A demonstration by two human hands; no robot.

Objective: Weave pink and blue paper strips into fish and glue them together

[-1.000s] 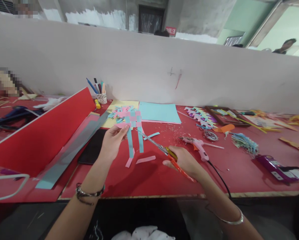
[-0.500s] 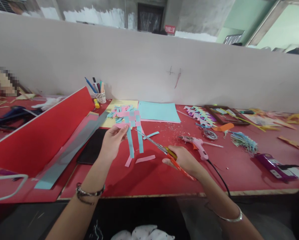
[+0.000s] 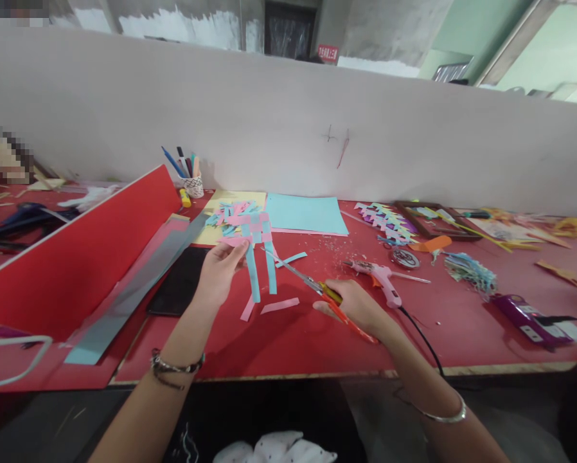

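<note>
My left hand (image 3: 223, 270) pinches a woven piece of pink and blue paper strips (image 3: 256, 226) by its lower left edge. Two blue strip tails (image 3: 272, 270) hang down from the weave. In my right hand (image 3: 353, 305) are scissors (image 3: 334, 302) with orange and yellow handles. Their blades point up and left, with the tips beside the right-hand blue tail, close under the weave; whether they touch the paper I cannot tell. Loose pink strips (image 3: 279, 306) and a blue strip (image 3: 292, 260) lie on the red table below.
Behind the weave, paper scraps (image 3: 230, 215) lie on yellow sheets, beside blue sheets (image 3: 308, 215). A pink glue gun (image 3: 378, 278) with a black cord rests right of my right hand, and a purple power strip (image 3: 529, 321) farther right. A red board (image 3: 90, 257) stands at left near a black tablet-like slab (image 3: 177, 283).
Hardly anything differs. Both hands keep their hold on the woven paper and the scissors, and the view has shifted very slightly.
</note>
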